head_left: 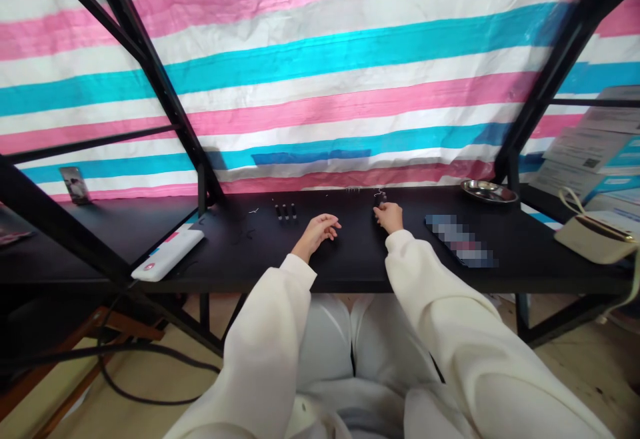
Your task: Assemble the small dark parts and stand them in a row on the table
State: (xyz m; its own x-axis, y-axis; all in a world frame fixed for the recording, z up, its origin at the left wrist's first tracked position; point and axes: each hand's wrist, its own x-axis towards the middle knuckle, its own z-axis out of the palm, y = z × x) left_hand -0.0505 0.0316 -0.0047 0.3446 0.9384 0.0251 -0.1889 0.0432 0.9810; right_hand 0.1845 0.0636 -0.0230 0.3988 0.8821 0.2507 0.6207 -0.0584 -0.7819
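Note:
Over the middle of the black tabletop (350, 272) hovers my left hand (319, 233), its fingers loosely bent and apart, with nothing visible in them. My right hand (391, 217) is farther right, with thumb and fingers pinched together at a group of small dark pieces (379, 197). What the pinch holds, if anything, is too small to tell. A thin white strand shows just above those pieces. To the left of my left hand, several small dark cylinders (285, 212) with pale ends stand in a row. A bit of white thread (254, 211) lies beside them.
A shiny metal dish (489, 191) sits at the back right, with a blurred-out flat phone-like object (460, 240) before it. At the left lies a white oblong case (169, 255). A beige bag (595, 235) rests at the far right. Black frame posts (165, 92) rise beside the table.

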